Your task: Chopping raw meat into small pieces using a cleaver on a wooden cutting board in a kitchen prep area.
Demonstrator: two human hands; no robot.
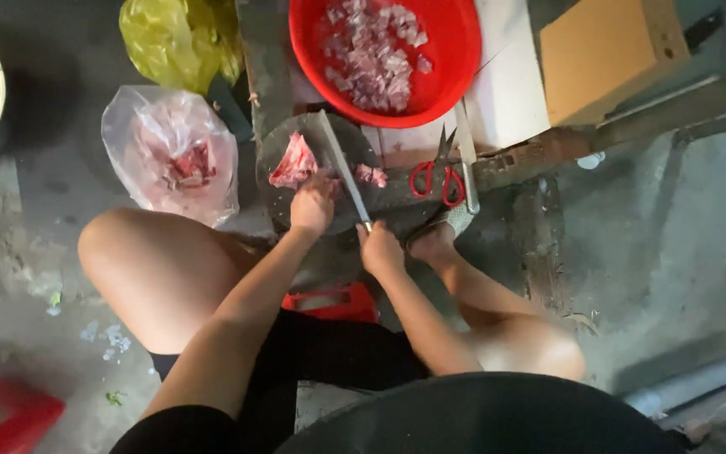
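Note:
A round dark cutting board (283, 206) lies on the floor between my knees. A slab of raw pink meat (293, 161) rests on it, with a smaller cut piece (371, 175) to its right. My left hand (313, 204) presses on the board just below the slab, fingertips touching the meat. My right hand (378, 249) grips the handle of a long knife (342, 165), whose blade slants up across the board between the two pieces. Beyond the board stands a red plastic basin (451, 59) holding several small chopped meat cubes (371, 50).
Red-handled scissors (435, 176) and a second knife (467, 155) lie right of the board. A clear plastic bag with meat (174, 155) and a yellow bag (174, 38) sit at the left. A cardboard box (607, 50) is top right; a red stool (10, 412) bottom left.

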